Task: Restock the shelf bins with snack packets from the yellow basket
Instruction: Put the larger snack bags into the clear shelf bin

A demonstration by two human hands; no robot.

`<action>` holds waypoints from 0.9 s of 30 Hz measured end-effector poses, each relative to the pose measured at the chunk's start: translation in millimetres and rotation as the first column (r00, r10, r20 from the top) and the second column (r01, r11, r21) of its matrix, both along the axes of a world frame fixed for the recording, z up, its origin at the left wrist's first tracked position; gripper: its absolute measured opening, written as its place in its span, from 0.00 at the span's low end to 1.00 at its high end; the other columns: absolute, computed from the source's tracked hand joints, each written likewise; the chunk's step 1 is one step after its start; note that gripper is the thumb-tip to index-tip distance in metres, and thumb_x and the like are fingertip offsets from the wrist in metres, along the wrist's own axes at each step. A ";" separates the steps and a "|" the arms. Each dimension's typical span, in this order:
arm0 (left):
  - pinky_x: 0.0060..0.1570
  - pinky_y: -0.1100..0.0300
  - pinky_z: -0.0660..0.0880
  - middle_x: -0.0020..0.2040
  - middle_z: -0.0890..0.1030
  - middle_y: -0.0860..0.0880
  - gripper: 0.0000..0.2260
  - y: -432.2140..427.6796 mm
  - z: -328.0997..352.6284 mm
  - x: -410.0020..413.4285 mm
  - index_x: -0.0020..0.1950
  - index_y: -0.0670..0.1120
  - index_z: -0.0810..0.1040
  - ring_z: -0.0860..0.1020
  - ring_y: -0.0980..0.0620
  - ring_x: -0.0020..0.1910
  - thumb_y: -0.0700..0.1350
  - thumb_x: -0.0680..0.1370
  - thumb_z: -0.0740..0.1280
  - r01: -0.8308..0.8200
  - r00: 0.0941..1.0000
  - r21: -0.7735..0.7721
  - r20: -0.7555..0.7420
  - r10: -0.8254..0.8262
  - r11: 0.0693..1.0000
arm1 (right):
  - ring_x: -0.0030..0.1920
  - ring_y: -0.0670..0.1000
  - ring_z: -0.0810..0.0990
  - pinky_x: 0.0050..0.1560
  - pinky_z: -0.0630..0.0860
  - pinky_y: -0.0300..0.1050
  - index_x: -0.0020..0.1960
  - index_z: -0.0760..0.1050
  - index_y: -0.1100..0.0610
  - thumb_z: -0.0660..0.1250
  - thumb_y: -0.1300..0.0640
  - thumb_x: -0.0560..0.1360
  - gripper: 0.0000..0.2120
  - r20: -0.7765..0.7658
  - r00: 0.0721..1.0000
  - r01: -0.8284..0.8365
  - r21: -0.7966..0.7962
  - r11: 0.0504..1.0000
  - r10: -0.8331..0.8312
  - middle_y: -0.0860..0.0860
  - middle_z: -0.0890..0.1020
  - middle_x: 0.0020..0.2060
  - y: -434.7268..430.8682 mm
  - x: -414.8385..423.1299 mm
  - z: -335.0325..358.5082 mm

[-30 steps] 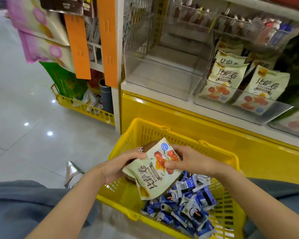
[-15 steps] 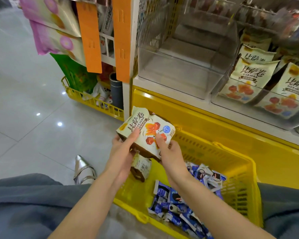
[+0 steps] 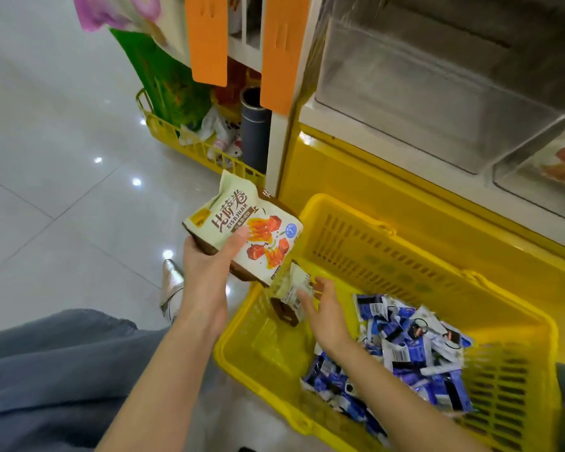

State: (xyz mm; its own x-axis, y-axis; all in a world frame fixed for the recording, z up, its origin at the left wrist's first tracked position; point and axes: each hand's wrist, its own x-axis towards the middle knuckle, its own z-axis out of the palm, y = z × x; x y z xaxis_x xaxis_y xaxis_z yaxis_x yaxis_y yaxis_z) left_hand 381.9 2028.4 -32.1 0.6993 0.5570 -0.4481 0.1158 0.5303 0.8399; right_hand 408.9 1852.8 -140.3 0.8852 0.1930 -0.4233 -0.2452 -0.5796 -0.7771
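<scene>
— Hands?
— My left hand grips a cream snack packet, thumb across its face, raised at the left edge of the yellow basket. My right hand is spread, fingertips touching a second packet standing inside the basket
— Further out?
— Blue packets lie heaped on the basket's right side. A clear shelf bin sits above and behind it
</scene>
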 end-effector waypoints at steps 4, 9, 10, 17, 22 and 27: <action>0.48 0.53 0.79 0.55 0.81 0.48 0.25 6.8 -6.0 4.3 0.64 0.44 0.70 0.81 0.50 0.52 0.42 0.69 0.73 -0.027 0.998 -0.005 -0.052 0.027 1.000 | 0.70 0.56 0.63 0.69 0.65 0.48 0.73 0.55 0.63 0.67 0.50 0.75 0.34 -0.002 1.000 -0.023 -0.083 0.996 0.023 0.59 0.63 0.69 21.8 6.6 -23.9; 0.47 0.54 0.79 0.56 0.81 0.47 0.27 0.3 -11.4 8.1 0.64 0.45 0.70 0.81 0.49 0.53 0.44 0.68 0.73 0.042 0.996 -0.021 -0.074 -0.043 0.999 | 0.70 0.55 0.63 0.66 0.64 0.46 0.73 0.53 0.62 0.70 0.48 0.72 0.40 0.011 0.984 -0.174 -0.173 0.969 0.178 0.58 0.61 0.68 18.8 22.5 -37.1; 0.45 0.56 0.79 0.56 0.81 0.47 0.27 -1.8 -11.8 9.5 0.64 0.45 0.70 0.81 0.50 0.52 0.44 0.67 0.74 0.052 0.996 -0.032 -0.072 -0.054 0.998 | 0.69 0.54 0.63 0.66 0.64 0.44 0.73 0.53 0.61 0.71 0.48 0.72 0.40 0.002 0.983 -0.182 -0.143 0.973 0.185 0.57 0.62 0.68 11.4 25.9 -37.0; 0.41 0.58 0.80 0.53 0.82 0.49 0.34 -10.7 -14.4 14.8 0.65 0.46 0.70 0.82 0.51 0.50 0.49 0.60 0.75 0.102 0.994 -0.100 -0.040 -0.106 0.990 | 0.69 0.51 0.65 0.66 0.67 0.47 0.75 0.53 0.53 0.62 0.52 0.79 0.29 -0.026 0.995 -0.101 -0.102 0.990 0.099 0.51 0.62 0.71 -72.8 26.7 -39.9; 0.39 0.58 0.80 0.52 0.83 0.50 0.33 -16.5 -15.2 15.5 0.64 0.46 0.70 0.83 0.51 0.48 0.48 0.61 0.75 0.138 0.989 -0.094 -0.031 -0.142 0.986 | 0.56 0.53 0.75 0.52 0.74 0.45 0.71 0.61 0.58 0.53 0.52 0.81 0.20 -0.023 0.973 0.224 -0.115 0.968 -0.228 0.58 0.74 0.63 -89.9 20.7 -49.0; 0.45 0.54 0.80 0.54 0.82 0.48 0.31 -22.8 -16.1 17.1 0.64 0.45 0.70 0.83 0.50 0.49 0.47 0.63 0.74 0.161 0.986 -0.084 -0.040 -0.165 0.983 | 0.60 0.61 0.76 0.58 0.73 0.52 0.66 0.67 0.66 0.69 0.53 0.74 0.26 -0.188 0.881 0.407 -0.166 0.898 -0.434 0.61 0.77 0.60 -79.8 37.4 -61.7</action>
